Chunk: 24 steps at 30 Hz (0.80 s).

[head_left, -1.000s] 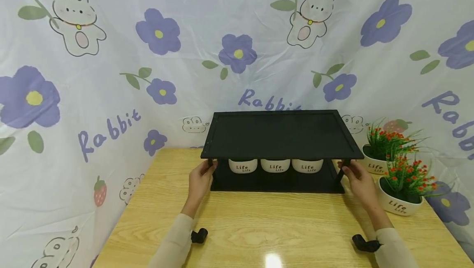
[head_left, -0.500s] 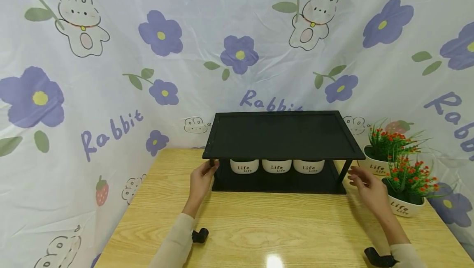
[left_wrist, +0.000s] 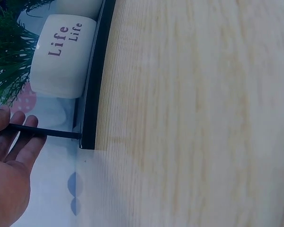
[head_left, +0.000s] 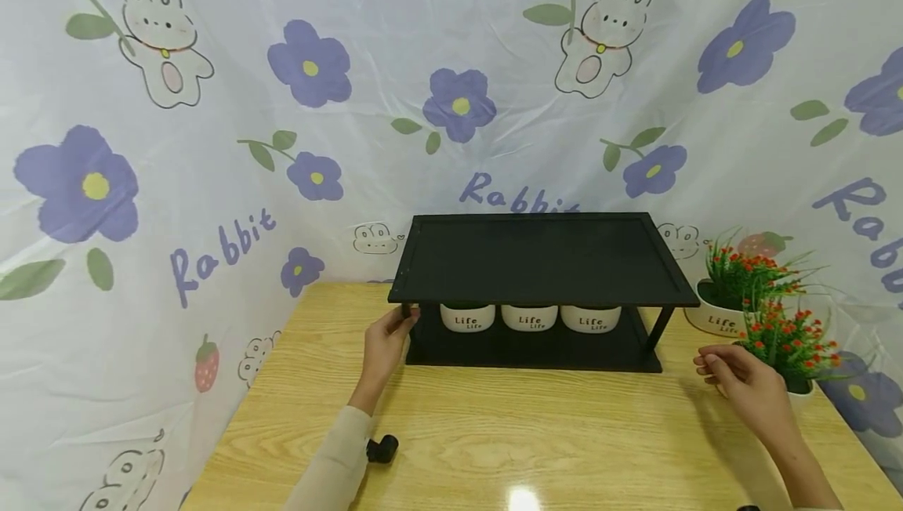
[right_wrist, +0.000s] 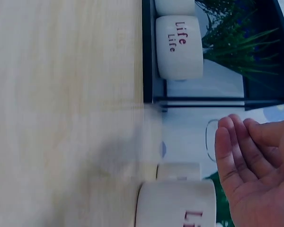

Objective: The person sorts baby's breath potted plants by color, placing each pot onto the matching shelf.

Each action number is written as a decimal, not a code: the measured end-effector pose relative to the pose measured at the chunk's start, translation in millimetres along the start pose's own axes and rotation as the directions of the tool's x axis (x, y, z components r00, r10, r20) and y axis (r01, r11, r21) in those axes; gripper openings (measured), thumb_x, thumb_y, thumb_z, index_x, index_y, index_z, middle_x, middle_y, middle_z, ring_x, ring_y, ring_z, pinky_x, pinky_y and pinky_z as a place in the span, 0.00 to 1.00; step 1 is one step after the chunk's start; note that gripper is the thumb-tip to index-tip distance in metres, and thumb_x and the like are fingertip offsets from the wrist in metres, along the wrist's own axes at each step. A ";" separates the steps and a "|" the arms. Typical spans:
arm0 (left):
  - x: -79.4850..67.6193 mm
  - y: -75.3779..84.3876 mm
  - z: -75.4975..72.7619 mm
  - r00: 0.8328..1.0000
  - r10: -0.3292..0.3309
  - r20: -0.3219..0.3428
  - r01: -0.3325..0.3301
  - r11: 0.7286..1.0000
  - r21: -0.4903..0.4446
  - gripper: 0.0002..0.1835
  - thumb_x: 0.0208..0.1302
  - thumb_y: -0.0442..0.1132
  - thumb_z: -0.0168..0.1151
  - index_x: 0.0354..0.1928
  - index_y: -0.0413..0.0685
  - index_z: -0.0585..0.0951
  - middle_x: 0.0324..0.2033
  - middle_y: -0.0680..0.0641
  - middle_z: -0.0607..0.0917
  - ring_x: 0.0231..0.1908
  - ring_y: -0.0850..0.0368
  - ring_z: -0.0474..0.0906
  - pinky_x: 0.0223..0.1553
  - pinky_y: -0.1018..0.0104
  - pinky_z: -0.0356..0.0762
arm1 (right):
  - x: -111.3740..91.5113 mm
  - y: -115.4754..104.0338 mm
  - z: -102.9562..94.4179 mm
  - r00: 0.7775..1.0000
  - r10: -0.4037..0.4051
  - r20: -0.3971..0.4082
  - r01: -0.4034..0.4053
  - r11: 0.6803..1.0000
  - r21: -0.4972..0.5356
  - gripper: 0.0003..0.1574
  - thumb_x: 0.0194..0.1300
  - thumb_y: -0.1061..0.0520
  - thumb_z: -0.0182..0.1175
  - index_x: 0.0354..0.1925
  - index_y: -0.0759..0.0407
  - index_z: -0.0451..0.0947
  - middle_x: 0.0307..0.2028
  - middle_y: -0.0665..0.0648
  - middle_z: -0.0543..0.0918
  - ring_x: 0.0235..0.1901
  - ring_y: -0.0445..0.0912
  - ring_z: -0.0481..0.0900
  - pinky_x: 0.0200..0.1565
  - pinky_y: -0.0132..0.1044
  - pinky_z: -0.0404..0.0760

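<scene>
A black two-tier shelf stands on the wooden table. My left hand holds its front left post, thumb on one side and fingers on the other. Three white oval pots marked "Life" sit on the lower tier: left, middle and right. Green leaves rise from them in the wrist views; the upper tier hides these in the head view. My right hand is apart from the shelf, holding nothing, fingers loosely bent. Behind it, partly covered, is a white pot with red-flowered grass.
A second red-flowered plant in a white pot stands farther back, right of the shelf. A cloth backdrop with rabbits and purple flowers hangs behind the table. Dark wrist gear sits at my left cuff.
My right hand has let go of the shelf's front right post and moved right and toward me, to the front potted plant. The left hand stays on its post.
</scene>
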State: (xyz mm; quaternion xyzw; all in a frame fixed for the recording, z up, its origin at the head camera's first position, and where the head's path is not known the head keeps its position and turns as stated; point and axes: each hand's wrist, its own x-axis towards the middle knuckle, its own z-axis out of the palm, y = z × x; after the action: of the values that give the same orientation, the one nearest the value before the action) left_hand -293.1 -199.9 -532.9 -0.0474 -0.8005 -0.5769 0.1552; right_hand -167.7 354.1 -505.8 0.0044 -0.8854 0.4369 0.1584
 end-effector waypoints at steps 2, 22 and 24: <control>-0.2 0.0 0.7 1.000 -0.002 0.001 0.002 1.000 0.005 0.12 0.77 0.37 0.65 0.56 0.41 0.89 0.51 0.40 0.92 0.57 0.43 0.88 0.63 0.47 0.84 | -6.3 2.9 -5.4 1.000 0.018 0.016 -0.018 1.000 0.003 0.19 0.84 0.55 0.56 0.58 0.70 0.80 0.38 0.37 0.89 0.35 0.28 0.86 0.35 0.29 0.88; -3.1 1.9 0.6 1.000 -0.020 0.018 0.021 0.999 -0.025 0.13 0.78 0.36 0.64 0.58 0.41 0.88 0.53 0.39 0.91 0.59 0.41 0.87 0.64 0.49 0.83 | -47.5 48.5 -58.7 0.970 0.214 -0.116 -0.225 0.970 -0.090 0.23 0.85 0.52 0.53 0.53 0.74 0.75 0.30 0.20 0.74 0.27 0.27 0.77 0.28 0.29 0.81; -2.9 2.1 1.0 1.000 -0.017 0.018 0.018 0.999 -0.033 0.14 0.78 0.36 0.64 0.58 0.40 0.88 0.54 0.37 0.91 0.59 0.40 0.87 0.65 0.47 0.83 | -49.9 55.0 -62.6 0.957 0.243 -0.156 -0.257 0.963 -0.078 0.21 0.85 0.53 0.53 0.51 0.74 0.74 0.28 0.20 0.72 0.26 0.26 0.75 0.27 0.28 0.79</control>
State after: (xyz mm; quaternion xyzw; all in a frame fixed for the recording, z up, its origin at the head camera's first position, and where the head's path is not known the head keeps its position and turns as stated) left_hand -290.1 -198.0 -532.1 -0.0482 -0.7927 -0.5909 0.1422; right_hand -111.1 430.1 -526.9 -0.1473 -0.8853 0.4088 0.1656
